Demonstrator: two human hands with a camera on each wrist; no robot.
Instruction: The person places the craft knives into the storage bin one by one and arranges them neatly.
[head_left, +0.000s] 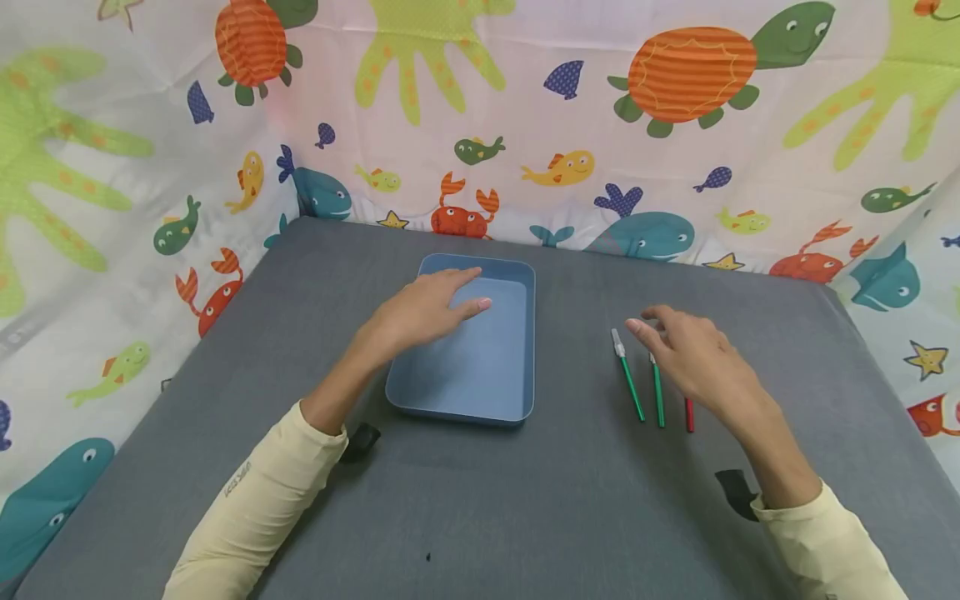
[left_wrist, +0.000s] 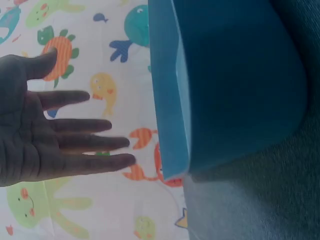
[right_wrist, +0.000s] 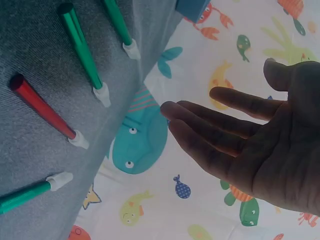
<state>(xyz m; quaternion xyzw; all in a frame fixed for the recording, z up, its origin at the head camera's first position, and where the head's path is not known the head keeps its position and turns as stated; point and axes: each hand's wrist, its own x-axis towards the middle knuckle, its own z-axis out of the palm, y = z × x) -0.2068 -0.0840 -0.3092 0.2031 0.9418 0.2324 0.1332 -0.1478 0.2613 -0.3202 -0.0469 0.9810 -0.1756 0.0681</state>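
Far left: left hand (head_left: 422, 308) hovers above a blue rectangular tray (head_left: 487, 371), fingers straight and spread, thumb apart, holding nothing; left-wrist view shows a gap between fingertips and tray wall. Tray sits open side up on grey cloth (head_left: 555, 508). No tool shows inside, though the hand hides part of it.

Right of tray, on the cloth: four slim tools, craft knives by their look, with whitish tips. First green craft knife (head_left: 630, 379), second green craft knife (head_left: 657, 392), red craft knife (head_left: 690, 415), then a fourth green craft knife (right_wrist: 27, 196), seen only from the right wrist.

Right hand (head_left: 693, 354) hovers over the knives, fingers loosely bent, thumb apart, pinching nothing.

Progress, judged: apparently early. Both hands unladen, all four knives outside the tray; any lifting of them looks yet to be done.
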